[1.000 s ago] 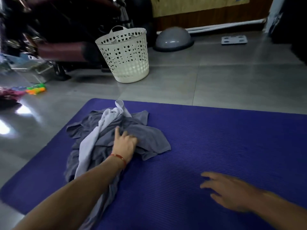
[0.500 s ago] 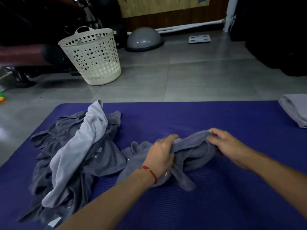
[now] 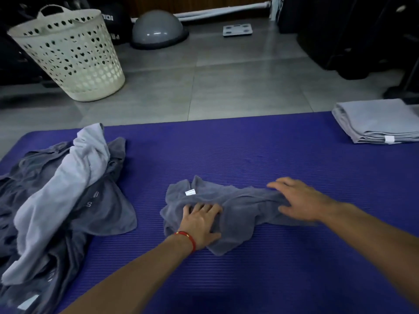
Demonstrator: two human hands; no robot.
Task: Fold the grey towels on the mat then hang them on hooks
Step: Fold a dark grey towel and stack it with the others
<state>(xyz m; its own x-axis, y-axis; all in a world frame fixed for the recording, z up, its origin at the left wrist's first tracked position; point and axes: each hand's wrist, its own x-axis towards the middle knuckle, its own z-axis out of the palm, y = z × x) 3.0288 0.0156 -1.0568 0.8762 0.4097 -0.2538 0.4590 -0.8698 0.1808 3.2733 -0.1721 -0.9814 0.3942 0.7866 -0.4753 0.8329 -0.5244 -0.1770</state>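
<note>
left hand point(image 3: 200, 225) lies flat, fingers spread, pressing the near-left part of a crumpled dark grey towel point(image 3: 235, 209); nothing is curled round the cloth. right hand point(image 3: 297, 200) rests on the towel's right end with fingers extended and loose, not pinching.

purple mat point(image 3: 249, 155): ribbed, covers the near floor, carries all the cloth. pile of unfolded towels point(image 3: 68, 200): at the left of the mat, dark grey pieces with one pale grey piece draped across the top, well apart from the towel under the hands. folded pale grey towels point(image 3: 381, 123): stacked flat at the far right edge of the mat. towel in hand: middle of the mat, bunched and creased, edges turned under, a small white label point(image 3: 190, 192) facing up near its far-left corner.

handling, as judged: soft, limp and light; it will not hold a shape and will drag on the ribbed mat rather than slide. best taken by pinching two corners of one edge, the label corner being one landmark, then drawn out flat. the other corners are buried in the folds and cannot be located yet.

no hooks are in sight.
</note>
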